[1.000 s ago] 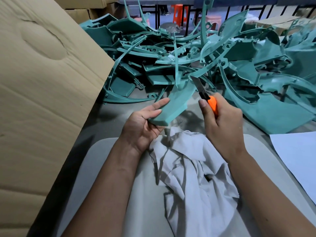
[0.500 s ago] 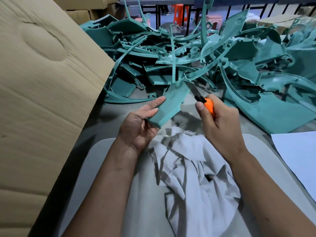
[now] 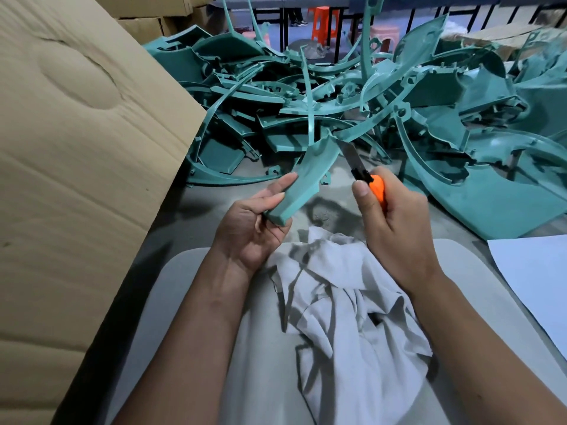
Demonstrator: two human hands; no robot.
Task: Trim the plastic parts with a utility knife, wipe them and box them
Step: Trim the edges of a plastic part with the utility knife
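Tabletop: left hand (image 3: 248,228) holds part (image 3: 306,179), right hand (image 3: 395,228) knife (image 3: 365,176).

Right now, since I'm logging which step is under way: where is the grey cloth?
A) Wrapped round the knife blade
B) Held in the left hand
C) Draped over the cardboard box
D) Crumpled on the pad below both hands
D: the grey cloth lies crumpled on the pad, while the left hand holds a teal part and the right hand grips the utility knife.

Your left hand (image 3: 248,228) holds a teal plastic part (image 3: 303,179) along its extended fingers (image 3: 276,187), while your right hand (image 3: 395,228) grips the orange utility knife (image 3: 366,176), its blade just beside the part's upper edge, above the crumpled grey cloth (image 3: 346,317).
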